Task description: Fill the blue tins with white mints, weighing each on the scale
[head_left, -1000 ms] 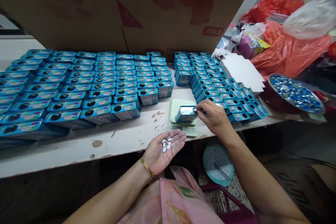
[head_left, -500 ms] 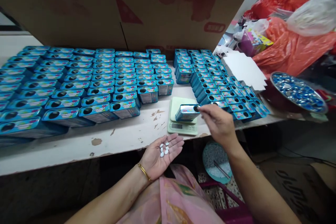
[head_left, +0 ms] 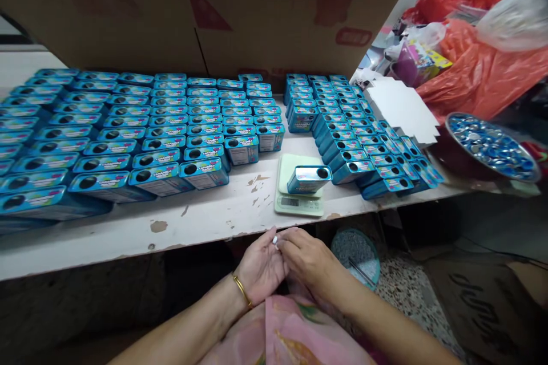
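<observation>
My left hand (head_left: pixel 259 265), palm up with a gold bracelet at the wrist, cups small white tablets (head_left: pixel 274 240) just below the table's front edge. My right hand (head_left: pixel 305 256) lies over that palm, fingertips pinched at the tablets. A blue tin (head_left: pixel 308 178) with a round hole in its top stands on a small pale green scale (head_left: pixel 298 194) in front of both hands, untouched.
Several rows of the same blue tins (head_left: pixel 128 131) cover the white table (head_left: pixel 205 222) at left, more tins (head_left: pixel 363 142) at right. A cardboard wall (head_left: pixel 214 11) stands behind. A bowl of blue caps (head_left: pixel 488 145), red plastic bags (head_left: pixel 479 74) and a floor dish of tablets (head_left: pixel 355 251) sit right.
My right hand left the tin on the scale and came down to my left palm. The left hand curled slightly and drew a little nearer to me.
</observation>
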`<state>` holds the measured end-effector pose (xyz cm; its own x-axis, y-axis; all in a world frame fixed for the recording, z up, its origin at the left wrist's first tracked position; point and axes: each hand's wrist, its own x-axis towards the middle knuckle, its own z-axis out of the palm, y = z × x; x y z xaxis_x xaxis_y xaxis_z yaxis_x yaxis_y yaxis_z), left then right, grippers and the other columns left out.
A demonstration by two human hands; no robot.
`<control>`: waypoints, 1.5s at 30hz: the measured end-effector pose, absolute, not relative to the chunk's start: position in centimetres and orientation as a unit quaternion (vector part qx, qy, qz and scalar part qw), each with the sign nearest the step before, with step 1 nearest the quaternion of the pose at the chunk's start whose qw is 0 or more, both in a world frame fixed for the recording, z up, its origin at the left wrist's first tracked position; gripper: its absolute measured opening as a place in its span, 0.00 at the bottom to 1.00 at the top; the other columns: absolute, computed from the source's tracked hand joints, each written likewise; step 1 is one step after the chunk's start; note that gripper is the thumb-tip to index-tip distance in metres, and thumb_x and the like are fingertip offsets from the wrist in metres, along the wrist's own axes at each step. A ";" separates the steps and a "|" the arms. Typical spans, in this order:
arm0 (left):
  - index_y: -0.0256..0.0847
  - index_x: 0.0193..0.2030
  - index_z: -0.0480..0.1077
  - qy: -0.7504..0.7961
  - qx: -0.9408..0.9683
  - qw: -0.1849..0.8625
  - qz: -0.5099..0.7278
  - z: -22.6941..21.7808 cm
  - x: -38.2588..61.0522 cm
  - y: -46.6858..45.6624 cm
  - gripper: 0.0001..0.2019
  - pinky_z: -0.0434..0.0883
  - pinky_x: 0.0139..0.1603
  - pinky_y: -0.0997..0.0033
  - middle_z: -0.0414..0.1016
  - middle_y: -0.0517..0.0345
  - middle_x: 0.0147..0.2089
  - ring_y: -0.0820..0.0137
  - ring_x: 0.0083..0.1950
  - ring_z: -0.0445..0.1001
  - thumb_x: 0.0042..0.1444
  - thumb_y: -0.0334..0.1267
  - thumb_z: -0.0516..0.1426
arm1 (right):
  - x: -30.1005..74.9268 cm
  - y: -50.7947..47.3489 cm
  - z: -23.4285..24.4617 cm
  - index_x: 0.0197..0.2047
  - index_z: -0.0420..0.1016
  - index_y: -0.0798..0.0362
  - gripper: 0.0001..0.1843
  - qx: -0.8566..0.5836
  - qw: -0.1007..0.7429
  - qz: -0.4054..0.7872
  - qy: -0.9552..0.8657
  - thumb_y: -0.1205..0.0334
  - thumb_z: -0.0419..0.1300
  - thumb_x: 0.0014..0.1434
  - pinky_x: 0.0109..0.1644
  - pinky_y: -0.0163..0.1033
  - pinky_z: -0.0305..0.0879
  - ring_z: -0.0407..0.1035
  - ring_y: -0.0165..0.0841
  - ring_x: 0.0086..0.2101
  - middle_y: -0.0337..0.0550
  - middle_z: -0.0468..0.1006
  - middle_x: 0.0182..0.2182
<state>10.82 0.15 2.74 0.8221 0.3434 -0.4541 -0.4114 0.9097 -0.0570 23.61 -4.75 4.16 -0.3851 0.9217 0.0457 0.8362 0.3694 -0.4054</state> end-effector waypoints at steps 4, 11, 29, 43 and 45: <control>0.29 0.44 0.66 0.258 -0.066 0.943 0.202 2.9 11.1 0.3 0.13 0.65 0.43 0.77 0.72 0.52 0.35 0.75 0.35 0.71 0.55 0.35 0.48 | 23.6 -4.6 4.3 0.39 0.65 0.56 0.08 -0.538 0.126 0.146 -0.821 0.71 0.52 0.54 0.41 0.40 0.64 0.62 0.35 0.39 0.47 0.68 0.37; 0.30 0.38 0.67 0.233 -0.033 0.933 0.271 4.8 12.5 2.1 0.09 0.67 0.47 0.66 0.72 0.49 0.36 0.70 0.40 0.71 0.54 0.30 0.48 | 26.6 -1.6 7.4 0.41 0.67 0.54 0.10 -0.533 0.280 0.186 -0.776 0.70 0.49 0.57 0.43 0.36 0.62 0.63 0.30 0.38 0.43 0.69 0.36; 0.29 0.46 0.64 0.243 -0.024 0.940 0.238 4.1 10.9 1.8 0.16 0.64 0.50 0.65 0.70 0.43 0.46 0.65 0.48 0.68 0.55 0.37 0.47 | 27.7 -1.3 8.8 0.47 0.65 0.52 0.14 -0.545 0.259 0.106 -0.790 0.69 0.48 0.57 0.46 0.42 0.62 0.63 0.34 0.43 0.46 0.69 0.42; 0.29 0.48 0.64 0.188 -0.038 0.962 0.193 3.9 10.9 0.1 0.21 0.63 0.47 0.67 0.72 0.46 0.38 0.68 0.40 0.71 0.57 0.44 0.44 | 25.8 -4.6 5.6 0.39 0.68 0.54 0.07 -0.487 0.155 0.222 -0.830 0.67 0.51 0.57 0.41 0.37 0.63 0.62 0.32 0.38 0.43 0.69 0.34; 0.28 0.49 0.62 0.199 -0.028 0.961 0.190 3.9 10.8 0.1 0.22 0.61 0.50 0.65 0.70 0.43 0.43 0.66 0.45 0.69 0.56 0.45 0.45 | 26.5 -4.2 6.1 0.40 0.68 0.53 0.08 -0.496 0.187 0.220 -0.819 0.67 0.51 0.57 0.41 0.37 0.63 0.62 0.31 0.38 0.43 0.69 0.35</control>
